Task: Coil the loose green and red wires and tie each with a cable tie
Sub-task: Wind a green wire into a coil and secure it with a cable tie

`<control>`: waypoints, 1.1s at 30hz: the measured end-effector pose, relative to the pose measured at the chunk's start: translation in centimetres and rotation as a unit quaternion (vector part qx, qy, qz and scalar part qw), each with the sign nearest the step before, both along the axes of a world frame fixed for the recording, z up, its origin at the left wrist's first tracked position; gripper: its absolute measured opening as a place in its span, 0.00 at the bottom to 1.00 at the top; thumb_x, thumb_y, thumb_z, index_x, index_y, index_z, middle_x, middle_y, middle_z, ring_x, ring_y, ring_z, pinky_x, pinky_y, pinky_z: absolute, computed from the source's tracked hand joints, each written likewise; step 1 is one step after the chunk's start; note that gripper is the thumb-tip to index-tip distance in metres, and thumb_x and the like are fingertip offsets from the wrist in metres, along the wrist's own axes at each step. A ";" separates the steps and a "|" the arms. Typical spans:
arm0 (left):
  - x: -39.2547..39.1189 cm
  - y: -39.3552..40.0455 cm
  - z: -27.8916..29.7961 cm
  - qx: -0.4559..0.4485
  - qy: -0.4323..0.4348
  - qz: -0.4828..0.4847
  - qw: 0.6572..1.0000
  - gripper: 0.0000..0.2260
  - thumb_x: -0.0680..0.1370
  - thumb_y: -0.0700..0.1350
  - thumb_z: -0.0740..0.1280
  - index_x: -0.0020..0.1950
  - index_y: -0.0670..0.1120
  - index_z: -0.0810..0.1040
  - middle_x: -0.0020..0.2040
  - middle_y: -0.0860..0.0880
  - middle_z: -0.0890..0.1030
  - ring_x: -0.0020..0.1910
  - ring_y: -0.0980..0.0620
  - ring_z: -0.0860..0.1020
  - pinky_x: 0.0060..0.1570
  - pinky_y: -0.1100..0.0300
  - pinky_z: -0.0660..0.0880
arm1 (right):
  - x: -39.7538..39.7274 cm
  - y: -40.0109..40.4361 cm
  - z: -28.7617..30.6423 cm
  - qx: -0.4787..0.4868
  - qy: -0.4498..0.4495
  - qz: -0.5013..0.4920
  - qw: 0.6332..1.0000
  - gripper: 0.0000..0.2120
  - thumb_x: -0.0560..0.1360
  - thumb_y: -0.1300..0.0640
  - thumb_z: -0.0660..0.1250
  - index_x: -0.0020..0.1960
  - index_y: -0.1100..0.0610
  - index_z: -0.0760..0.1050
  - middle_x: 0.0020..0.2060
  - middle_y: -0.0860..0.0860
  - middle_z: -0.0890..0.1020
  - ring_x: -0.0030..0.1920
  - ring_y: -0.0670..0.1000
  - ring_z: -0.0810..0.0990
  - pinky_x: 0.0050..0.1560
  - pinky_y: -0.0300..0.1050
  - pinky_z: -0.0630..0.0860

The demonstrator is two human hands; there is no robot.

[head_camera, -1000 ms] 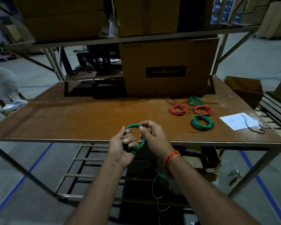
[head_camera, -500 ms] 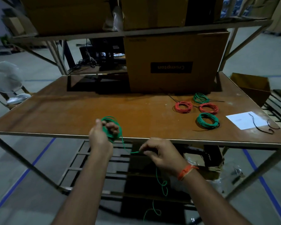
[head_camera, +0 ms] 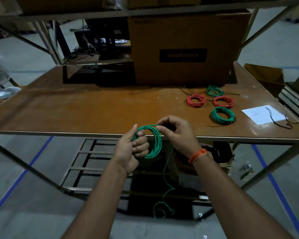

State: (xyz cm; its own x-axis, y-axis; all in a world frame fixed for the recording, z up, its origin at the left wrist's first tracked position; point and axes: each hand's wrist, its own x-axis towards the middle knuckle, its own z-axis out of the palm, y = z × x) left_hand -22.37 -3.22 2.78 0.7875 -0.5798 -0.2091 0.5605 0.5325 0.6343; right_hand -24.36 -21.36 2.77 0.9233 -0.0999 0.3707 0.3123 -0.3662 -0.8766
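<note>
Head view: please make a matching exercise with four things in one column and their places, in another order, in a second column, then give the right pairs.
Things:
1. green coil
2. paper
3. box
4. loose end

Places:
A. at the table's back
B. in both hands
C. hanging below the table edge
D. near the table's right edge

Pairs: 1-B, 2-D, 3-A, 4-C

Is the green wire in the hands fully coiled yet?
Not yet. The green wire forms several loops held by the left hand and right hand, but a loose tail hangs below.
</note>
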 end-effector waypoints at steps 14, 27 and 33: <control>4.9 2.1 0.3 -0.039 -0.004 0.317 0.947 0.16 0.87 0.51 0.54 0.46 0.43 0.71 0.33 0.48 0.83 0.30 0.54 0.82 0.30 0.64 0.77 | -4.8 6.5 -5.9 -0.312 0.037 -0.086 0.945 0.18 0.80 0.48 0.52 0.62 0.49 0.76 0.46 0.50 0.79 0.44 0.56 0.82 0.42 0.53 0.80; -1.3 -3.7 0.9 0.247 -0.189 -0.087 0.946 0.20 0.85 0.58 0.57 0.42 0.45 0.72 0.27 0.54 0.64 0.20 0.58 0.60 0.24 0.64 0.53 | -3.5 -3.5 3.9 -0.117 -0.004 0.015 0.993 0.04 0.75 0.58 0.73 0.49 0.55 0.82 0.43 0.46 0.83 0.45 0.43 0.81 0.44 0.35 0.79; -1.8 -4.9 1.5 -0.061 -0.027 0.098 0.993 0.15 0.84 0.53 0.56 0.42 0.47 0.69 0.28 0.56 0.64 0.22 0.61 0.60 0.23 0.67 0.55 | -4.0 -4.6 -1.6 0.036 0.048 0.001 0.998 0.03 0.77 0.59 0.70 0.50 0.54 0.80 0.41 0.48 0.83 0.41 0.45 0.80 0.43 0.41 0.77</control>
